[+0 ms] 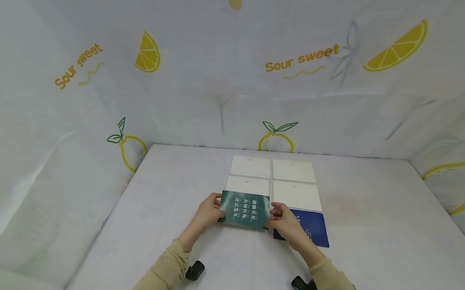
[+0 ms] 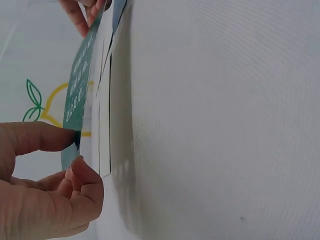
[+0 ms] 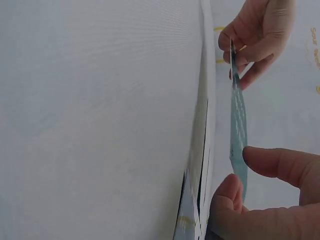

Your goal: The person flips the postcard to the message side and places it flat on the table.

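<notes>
Sleeves sat nearest the camera. My left hand (image 1: pixel 208 211) pinched the left short edge of the teal card (image 1: pixel 244 209) between thumb and fingers (image 2: pixel 42 137). That card hung just above the desk (image 1: pixel 162 236), long axis running left to right between both hands, equally near each. My right hand (image 1: pixel 287 223) pinched its right short edge, over the blue card (image 1: pixel 313 230). Four white cards (image 1: pixel 274 180) lay beyond.

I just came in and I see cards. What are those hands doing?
A person holds a green card by its two short ends, the left hand on one side and the right hand on the other, just above the table. Four white cards lie in a grid behind it, and a blue card lies beside it.
</notes>
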`<state>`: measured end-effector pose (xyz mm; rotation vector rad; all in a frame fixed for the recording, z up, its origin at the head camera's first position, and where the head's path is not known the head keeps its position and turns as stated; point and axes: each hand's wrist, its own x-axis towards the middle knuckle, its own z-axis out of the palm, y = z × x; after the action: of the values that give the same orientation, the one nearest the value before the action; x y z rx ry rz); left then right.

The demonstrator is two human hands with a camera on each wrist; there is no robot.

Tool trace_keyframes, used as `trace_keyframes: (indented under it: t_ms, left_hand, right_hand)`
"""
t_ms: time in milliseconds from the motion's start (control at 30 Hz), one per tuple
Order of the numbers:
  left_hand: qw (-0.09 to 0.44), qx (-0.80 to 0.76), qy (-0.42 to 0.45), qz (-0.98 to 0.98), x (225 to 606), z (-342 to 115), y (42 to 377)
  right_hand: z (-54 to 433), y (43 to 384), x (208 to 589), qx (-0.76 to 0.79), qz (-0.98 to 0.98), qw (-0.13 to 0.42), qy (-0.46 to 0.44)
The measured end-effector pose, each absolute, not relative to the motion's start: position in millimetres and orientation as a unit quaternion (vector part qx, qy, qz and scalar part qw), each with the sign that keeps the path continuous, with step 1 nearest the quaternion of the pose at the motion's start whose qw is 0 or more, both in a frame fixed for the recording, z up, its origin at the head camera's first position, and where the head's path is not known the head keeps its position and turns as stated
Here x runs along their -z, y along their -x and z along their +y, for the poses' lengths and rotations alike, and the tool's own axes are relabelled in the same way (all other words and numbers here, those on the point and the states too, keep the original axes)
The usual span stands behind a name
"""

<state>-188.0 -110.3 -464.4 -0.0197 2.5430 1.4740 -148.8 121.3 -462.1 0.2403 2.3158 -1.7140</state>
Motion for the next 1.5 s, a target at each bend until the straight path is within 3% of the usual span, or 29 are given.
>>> trace_keyframes:
  t_ms: [500, 1100, 1500]
  left_hand:
    - [0.005, -0.524, -0.003, 0.852, 458, -105, 191]
    - [0.021, -0.616, 0.057, 0.785, 456, -106, 196]
    - [0.036, -0.590, 0.007, 0.806, 463, -112, 193]
  right_hand:
    - [124, 160, 461, 0.586, 0.803, 0.068, -0.083]
    - [134, 164, 453, 0.615, 0.782, 0.041, -0.090]
    - [137, 162, 457, 0.583, 0.807, 0.054, -0.071]
